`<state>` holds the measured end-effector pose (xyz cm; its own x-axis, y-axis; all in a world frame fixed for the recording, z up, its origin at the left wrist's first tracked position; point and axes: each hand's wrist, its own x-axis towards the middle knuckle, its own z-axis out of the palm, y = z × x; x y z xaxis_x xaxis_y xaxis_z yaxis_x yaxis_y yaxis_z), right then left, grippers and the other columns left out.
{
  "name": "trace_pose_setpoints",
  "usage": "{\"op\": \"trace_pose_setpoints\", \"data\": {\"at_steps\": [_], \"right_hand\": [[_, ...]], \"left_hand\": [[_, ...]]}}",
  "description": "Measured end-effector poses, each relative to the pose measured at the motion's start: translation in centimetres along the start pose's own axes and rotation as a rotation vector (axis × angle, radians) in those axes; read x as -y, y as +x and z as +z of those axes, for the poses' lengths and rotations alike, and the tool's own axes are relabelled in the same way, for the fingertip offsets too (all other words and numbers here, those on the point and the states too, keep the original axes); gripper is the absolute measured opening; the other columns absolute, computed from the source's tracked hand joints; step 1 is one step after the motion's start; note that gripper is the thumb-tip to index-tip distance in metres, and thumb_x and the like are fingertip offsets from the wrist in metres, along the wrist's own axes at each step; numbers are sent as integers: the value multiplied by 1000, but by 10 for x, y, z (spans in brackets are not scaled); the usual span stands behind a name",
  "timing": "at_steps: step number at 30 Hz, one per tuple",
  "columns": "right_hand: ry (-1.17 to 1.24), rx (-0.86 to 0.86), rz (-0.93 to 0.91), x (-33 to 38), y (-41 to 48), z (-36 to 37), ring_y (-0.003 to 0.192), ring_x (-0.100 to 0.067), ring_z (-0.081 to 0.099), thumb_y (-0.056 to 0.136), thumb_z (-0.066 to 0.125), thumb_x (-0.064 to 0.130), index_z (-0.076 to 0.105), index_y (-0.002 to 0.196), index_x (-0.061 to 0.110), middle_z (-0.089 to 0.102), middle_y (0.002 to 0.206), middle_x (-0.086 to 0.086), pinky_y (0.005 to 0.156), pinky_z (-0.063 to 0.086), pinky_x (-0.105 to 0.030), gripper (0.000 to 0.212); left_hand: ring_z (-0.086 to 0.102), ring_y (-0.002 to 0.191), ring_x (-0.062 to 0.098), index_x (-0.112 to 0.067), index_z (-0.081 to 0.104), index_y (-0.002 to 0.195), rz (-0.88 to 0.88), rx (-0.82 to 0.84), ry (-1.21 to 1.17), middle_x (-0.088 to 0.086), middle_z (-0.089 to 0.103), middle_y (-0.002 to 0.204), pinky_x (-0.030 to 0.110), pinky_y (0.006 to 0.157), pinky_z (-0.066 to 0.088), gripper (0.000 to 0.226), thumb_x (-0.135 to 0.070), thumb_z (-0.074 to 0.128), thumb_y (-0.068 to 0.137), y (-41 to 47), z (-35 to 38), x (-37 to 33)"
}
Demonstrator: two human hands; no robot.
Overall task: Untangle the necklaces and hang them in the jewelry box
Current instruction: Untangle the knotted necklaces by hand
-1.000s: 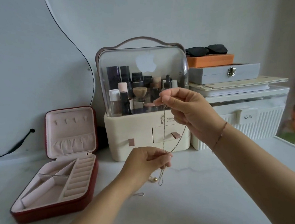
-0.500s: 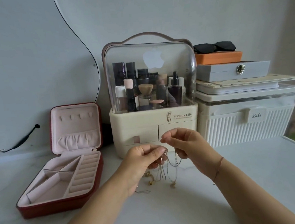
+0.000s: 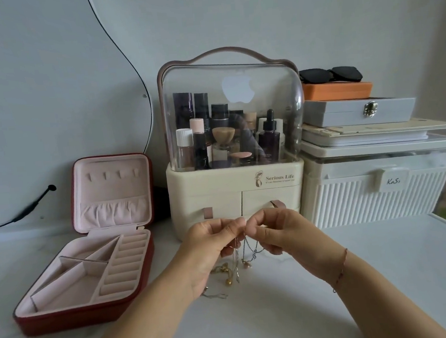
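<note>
1. Untangling is the step in hand, as we judge it; both hands work just in front of the cosmetics organizer (image 3: 234, 192), below its drawers (image 3: 213, 200).
2. Our left hand (image 3: 212, 245) pinches a strand between thumb and forefinger; our right hand (image 3: 283, 236) pinches another strand beside it, and the fingertips of the two hands almost meet.
3. From those pinches the necklaces (image 3: 241, 258) hang as a knotted cluster of thin chains; their lower ends and small gold pendants rest on the table (image 3: 372, 277) in front of the organizer (how many chains there are we cannot tell).
4. Next, we think, one chain must be eased out of the knot with small, slack pulls; a hard tug would likely tighten the fine links; once free, it goes left of the organizer to be hung.
5. Left of the organizer the jewelry box (image 3: 68, 321) lies open; its tray compartments show only pink lining; no chain is on the hooks (image 3: 113, 174) in the upright lid, and the pouch (image 3: 114, 210) beneath them looks flat.
6. Under the organizer's clear dome stand bottles (image 3: 269, 138) and jars; its drawers are closed.
7. Right of the organizer stands a closed white ribbed bin (image 3: 374, 205), its contents hidden; stacked on it are a grey case (image 3: 345, 112), an orange box (image 3: 338, 90) and sunglasses (image 3: 330, 74).
</note>
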<state>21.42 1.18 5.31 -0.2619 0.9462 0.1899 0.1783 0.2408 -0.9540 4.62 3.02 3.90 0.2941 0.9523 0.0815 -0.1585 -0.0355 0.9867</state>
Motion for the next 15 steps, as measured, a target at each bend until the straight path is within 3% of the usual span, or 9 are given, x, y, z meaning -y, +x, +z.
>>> {"op": "trace_pose_setpoints", "data": {"at_steps": [7, 12, 15], "right_hand": [[-52, -38, 11, -7, 5, 0, 53, -15, 25, 67, 77, 40, 69, 74, 19, 43, 68, -11, 53, 26, -16, 24], [-52, -135, -7, -5, 4, 1, 51, -11, 35, 79, 76, 19, 69, 72, 18, 53, 81, 2, 48, 29, -21, 9], [-79, -141, -32, -2, 2, 3, 51, -9, 35, 81, 74, 15, 70, 76, 20, 67, 74, 6, 48, 29, -20, 8]], "left_hand": [[55, 64, 10, -11, 74, 77, -15, -50, 15, 2, 66, 68, 24, 67, 45, 32, -39, 73, 61, 0, -2, -2], [62, 64, 10, -9, 73, 83, -27, -31, 13, 5, 71, 73, 20, 63, 49, 31, -35, 72, 66, 0, -2, -3], [63, 63, 9, -9, 73, 84, -29, -26, 21, 6, 72, 75, 17, 60, 50, 18, -26, 70, 78, -1, -2, -4]]}}
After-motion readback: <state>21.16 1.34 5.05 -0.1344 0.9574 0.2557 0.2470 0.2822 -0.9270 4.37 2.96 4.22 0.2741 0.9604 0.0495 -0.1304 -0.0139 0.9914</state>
